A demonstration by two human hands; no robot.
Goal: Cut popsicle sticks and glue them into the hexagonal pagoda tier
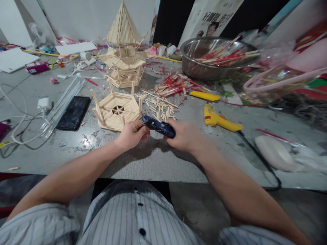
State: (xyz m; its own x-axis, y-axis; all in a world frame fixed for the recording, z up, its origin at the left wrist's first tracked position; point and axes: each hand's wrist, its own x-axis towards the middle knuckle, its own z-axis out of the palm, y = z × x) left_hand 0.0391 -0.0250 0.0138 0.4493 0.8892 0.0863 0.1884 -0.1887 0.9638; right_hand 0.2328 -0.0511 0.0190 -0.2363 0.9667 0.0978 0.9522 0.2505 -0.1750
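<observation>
My right hand (182, 134) is closed around one end of a dark blue hand tool (159, 126); its exact kind does not show. At the tool's far end, my left hand (134, 134) has its fingers pinched together, and whatever lies between them is hidden. Just behind the left hand rests a hexagonal stick platform (107, 105) with upright posts. Small cut stick pieces (160, 107) are scattered beyond the tool. Farther back stands a tiered stick pagoda (125, 63) with a pointed roof.
Red-wrapped sticks (173, 85) lie near a metal bowl (189, 66) holding more. On the right are a yellow utility knife (204, 95), a yellow glue gun (221, 121) with its cord, and a white computer mouse (274, 153). A black phone (73, 113) and white charger (44, 103) lie left.
</observation>
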